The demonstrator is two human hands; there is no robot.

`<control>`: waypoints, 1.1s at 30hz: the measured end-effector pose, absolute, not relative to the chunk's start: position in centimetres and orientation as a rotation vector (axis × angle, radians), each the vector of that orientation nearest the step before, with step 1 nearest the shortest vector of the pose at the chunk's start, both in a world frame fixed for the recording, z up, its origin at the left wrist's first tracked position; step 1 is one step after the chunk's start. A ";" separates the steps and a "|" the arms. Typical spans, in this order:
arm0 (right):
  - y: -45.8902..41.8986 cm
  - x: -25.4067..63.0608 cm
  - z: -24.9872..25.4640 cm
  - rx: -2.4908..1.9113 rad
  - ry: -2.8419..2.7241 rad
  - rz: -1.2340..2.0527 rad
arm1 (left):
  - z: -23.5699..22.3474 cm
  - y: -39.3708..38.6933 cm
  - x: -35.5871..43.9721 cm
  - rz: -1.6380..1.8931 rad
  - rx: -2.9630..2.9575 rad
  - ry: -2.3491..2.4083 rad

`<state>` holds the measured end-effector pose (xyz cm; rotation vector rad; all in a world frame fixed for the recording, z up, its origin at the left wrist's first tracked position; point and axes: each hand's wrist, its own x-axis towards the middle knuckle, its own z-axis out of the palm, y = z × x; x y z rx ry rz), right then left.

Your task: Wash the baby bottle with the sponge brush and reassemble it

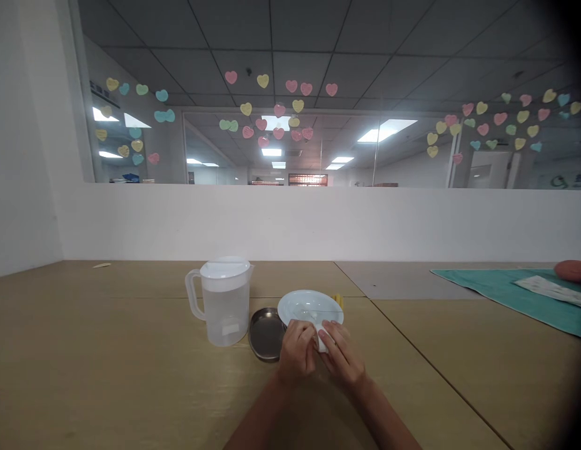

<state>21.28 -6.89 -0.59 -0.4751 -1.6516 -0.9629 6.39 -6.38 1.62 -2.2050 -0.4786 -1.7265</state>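
Gripping a small white item (323, 342) from 2 sides, probably to steady it, the left hand (297, 349) and right hand (343, 355) are meeting at the bowl (288, 304)'s 6 o'clock; a metal dish (266, 337) is sitting at 8, a pitcher (226, 309) at 9.

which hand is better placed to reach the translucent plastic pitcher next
Probably the left hand: it is nearer the translucent plastic pitcher, though a shallow grey metal dish lies between. The right hand is farther away, its fingers on a small white object.
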 end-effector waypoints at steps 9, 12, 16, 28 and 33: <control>-6.5 21.7 -1.4 -0.496 -1.676 -0.891 | 1.6 -6.6 6.2 -1.781 -2.256 -0.448; -6.5 21.7 -1.4 -0.473 -1.686 -0.871 | 1.5 -6.8 6.5 -1.848 -2.277 -0.446; -6.3 22.2 -1.5 -0.478 -1.687 -0.785 | 1.4 -7.3 6.9 -1.920 -2.272 -0.386; -6.1 24.0 0.4 -1.136 -1.095 -0.109 | 2.0 -3.8 3.8 -1.566 -2.006 -1.199; -4.4 24.0 -0.9 -1.251 -1.329 -0.004 | 1.4 -3.6 4.0 -1.240 -2.084 -1.433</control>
